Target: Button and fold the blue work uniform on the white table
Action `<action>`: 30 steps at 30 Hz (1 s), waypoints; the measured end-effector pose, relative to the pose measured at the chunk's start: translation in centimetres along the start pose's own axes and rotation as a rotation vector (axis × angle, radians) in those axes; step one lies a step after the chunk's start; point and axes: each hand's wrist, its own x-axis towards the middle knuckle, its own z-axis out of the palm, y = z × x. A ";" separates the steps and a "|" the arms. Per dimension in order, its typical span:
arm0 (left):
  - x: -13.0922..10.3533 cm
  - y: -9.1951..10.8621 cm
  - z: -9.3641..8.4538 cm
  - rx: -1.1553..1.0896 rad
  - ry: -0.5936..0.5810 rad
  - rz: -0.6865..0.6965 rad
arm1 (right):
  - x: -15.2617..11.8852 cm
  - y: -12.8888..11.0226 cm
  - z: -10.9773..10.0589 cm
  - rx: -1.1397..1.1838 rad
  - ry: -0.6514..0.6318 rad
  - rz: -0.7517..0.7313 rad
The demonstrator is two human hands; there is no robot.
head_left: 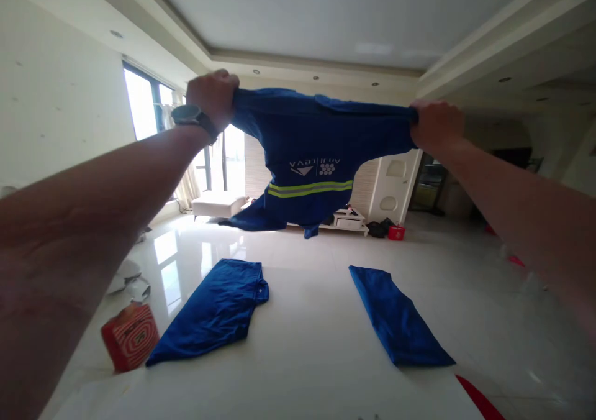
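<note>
I hold a blue work jacket (307, 153) stretched out in the air in front of me, its yellow-grey reflective stripe and white logo upside down. My left hand (212, 100), with a watch on the wrist, grips its left end. My right hand (435, 125) grips its right end. A sleeve hangs down at the lower left of the jacket. Below, on a white surface (307, 358), lie a blue folded garment (216, 311) on the left and a blue folded piece (395, 317) on the right.
A red patterned box (129, 336) stands at the white surface's left edge. Crumpled pale material (128, 280) lies on the glossy floor beyond it. A white low cabinet (347, 220), a white bench (218, 204) by the window and a small red item (397, 232) stand at the back.
</note>
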 end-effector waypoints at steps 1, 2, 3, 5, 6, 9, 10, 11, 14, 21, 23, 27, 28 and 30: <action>-0.8 0.0 0.5 0.014 0.064 0.044 | -1.3 0.1 0.0 -0.020 -0.029 -0.015; -1.8 0.1 1.1 0.018 0.119 0.096 | -2.8 0.1 0.1 -0.048 -0.075 -0.027; -3.1 0.1 1.9 0.022 0.142 0.142 | -4.6 -0.1 0.2 -0.071 -0.128 -0.034; -6.4 0.2 4.0 0.055 0.098 0.215 | -8.9 -0.8 0.5 -0.097 -0.250 -0.005; -8.5 0.1 5.2 0.086 0.049 0.229 | -11.5 -1.3 0.7 -0.092 -0.316 0.026; -17.4 0.2 9.5 0.127 -0.114 0.224 | -21.4 -3.3 1.2 0.029 -0.556 0.001; -21.3 0.3 11.1 0.075 -0.176 0.195 | -25.4 -4.1 1.4 0.051 -0.640 0.013; -25.6 0.6 12.6 0.021 -0.231 0.161 | -29.8 -5.0 1.6 0.051 -0.697 0.031; -39.6 2.4 16.9 -0.031 -0.470 0.066 | -43.6 -8.0 2.3 0.136 -0.936 0.021; -62.9 7.8 21.4 -0.088 -1.379 -0.249 | -66.5 -12.5 1.3 0.360 -1.501 0.164; -64.7 8.7 21.3 -0.119 -1.446 -0.234 | -68.5 -12.3 0.6 0.387 -1.521 0.203; -64.6 9.8 20.5 -0.172 -1.361 -0.261 | -69.2 -10.9 -1.2 0.319 -1.490 0.261; -64.3 10.1 20.3 -0.198 -1.370 -0.264 | -69.3 -10.6 -1.7 0.299 -1.504 0.259; -63.8 10.8 20.1 -0.253 -1.378 -0.268 | -69.3 -10.2 -2.8 0.267 -1.526 0.240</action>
